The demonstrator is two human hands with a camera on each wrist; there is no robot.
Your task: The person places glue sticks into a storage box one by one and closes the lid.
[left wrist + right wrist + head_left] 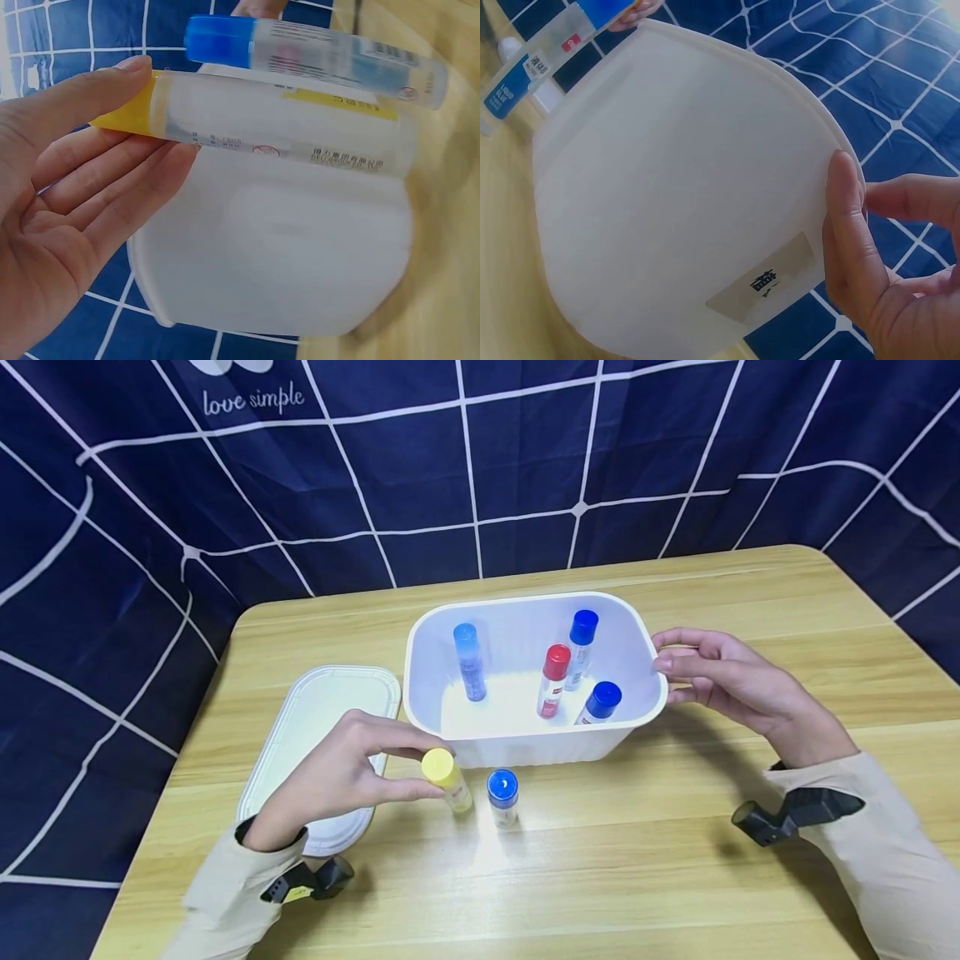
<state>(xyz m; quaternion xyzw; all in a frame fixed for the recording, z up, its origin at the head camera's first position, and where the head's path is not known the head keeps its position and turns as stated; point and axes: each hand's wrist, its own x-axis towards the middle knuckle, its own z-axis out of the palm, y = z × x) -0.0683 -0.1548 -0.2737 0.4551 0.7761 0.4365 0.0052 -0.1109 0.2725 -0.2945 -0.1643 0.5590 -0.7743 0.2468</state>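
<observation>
My left hand (352,768) pinches a yellow-capped liquid glue bottle (448,783) by its cap, between thumb and fingers. The bottle stands upright just in front of a white plastic box (525,750). Beside it on the table is a blue-capped liquid glue bottle (503,797), labelled in the right wrist view. With thumb and fingers, my right hand (735,681) holds the rim at the box's right end. Inside the box stand a light-blue bottle (470,664), a red-capped bottle (554,681) and two dark-blue-capped bottles, one at the back (581,647), one at the front (602,700).
A white lid (330,702) lies left of the box, partly under my left hand and forearm. The wooden table (585,877) ends at a dark blue curtain (420,460) with white lines. A grey label (765,279) is on the box's right end.
</observation>
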